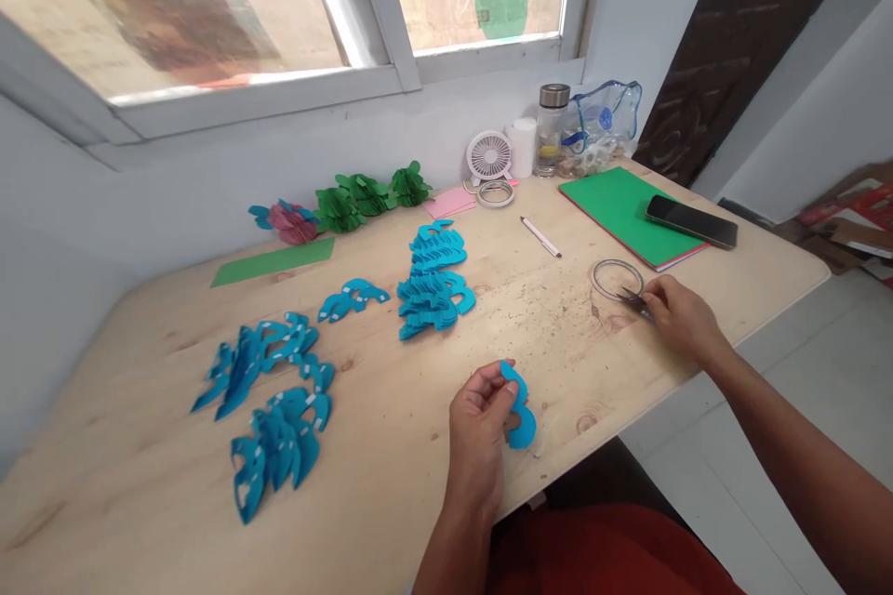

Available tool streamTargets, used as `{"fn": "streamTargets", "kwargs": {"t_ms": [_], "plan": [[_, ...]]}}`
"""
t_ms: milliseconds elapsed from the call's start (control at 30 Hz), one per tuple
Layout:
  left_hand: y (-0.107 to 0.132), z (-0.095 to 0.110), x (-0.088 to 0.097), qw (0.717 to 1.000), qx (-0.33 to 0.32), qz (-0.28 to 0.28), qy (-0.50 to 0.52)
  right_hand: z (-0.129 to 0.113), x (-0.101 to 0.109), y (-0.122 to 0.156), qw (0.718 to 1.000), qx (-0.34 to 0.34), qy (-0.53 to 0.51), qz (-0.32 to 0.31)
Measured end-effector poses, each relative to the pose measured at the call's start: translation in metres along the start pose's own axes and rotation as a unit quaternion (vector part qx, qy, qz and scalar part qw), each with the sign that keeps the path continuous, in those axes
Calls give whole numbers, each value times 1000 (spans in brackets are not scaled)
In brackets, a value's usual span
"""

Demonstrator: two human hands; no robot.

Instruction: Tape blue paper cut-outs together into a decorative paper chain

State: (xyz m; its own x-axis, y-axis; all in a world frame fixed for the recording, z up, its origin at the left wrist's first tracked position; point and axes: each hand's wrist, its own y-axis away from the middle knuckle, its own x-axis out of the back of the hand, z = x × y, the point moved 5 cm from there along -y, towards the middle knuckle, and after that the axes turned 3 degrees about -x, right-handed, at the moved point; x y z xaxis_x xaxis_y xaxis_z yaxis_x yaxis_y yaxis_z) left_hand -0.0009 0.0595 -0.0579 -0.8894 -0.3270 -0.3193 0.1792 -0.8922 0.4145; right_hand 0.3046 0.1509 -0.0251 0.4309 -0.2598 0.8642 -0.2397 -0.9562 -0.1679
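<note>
My left hand (480, 414) pinches a blue cut-out paper piece (520, 409) just above the wooden table (391, 483), near its front edge. My right hand (675, 316) rests on the table farther right, its fingers closed on a small dark tool (636, 301) whose tip lies against a clear tape ring (617, 279). Stacks of the same blue cut-outs lie at the middle (433, 284) and at the left (275, 409).
Green paper shapes (369, 193) and a pink-blue one (289, 219) line the wall. A green paper strip (273, 262), pen (540, 236), green sheets (628, 214) with a phone (690, 221), small fan (489, 156), tape roll (496, 193), bottle (552, 130) and clear pouch (604, 125) stand behind.
</note>
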Motion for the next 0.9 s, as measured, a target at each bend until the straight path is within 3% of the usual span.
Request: {"fn": "streamTargets", "kwargs": {"t_ms": [133, 200, 300, 400, 567, 900], "plan": [[3, 1, -2, 1000, -3, 1, -6, -13, 5, 11, 997, -19, -63, 36], [5, 2, -4, 1000, -6, 5, -9, -32, 2, 23, 992, -4, -126, 13], [7, 4, -8, 1000, -13, 12, -4, -75, -14, 52, 937, 3, -337, -98], [8, 7, -8, 1000, -21, 20, 7, -114, -33, 84, 885, -45, -421, -192], [12, 11, -5, 999, -34, 12, 10, -153, -53, 114, 826, -91, -494, -256], [17, 17, -7, 997, -68, -11, 37, -171, -62, 123, 825, -101, -506, -230]]}}
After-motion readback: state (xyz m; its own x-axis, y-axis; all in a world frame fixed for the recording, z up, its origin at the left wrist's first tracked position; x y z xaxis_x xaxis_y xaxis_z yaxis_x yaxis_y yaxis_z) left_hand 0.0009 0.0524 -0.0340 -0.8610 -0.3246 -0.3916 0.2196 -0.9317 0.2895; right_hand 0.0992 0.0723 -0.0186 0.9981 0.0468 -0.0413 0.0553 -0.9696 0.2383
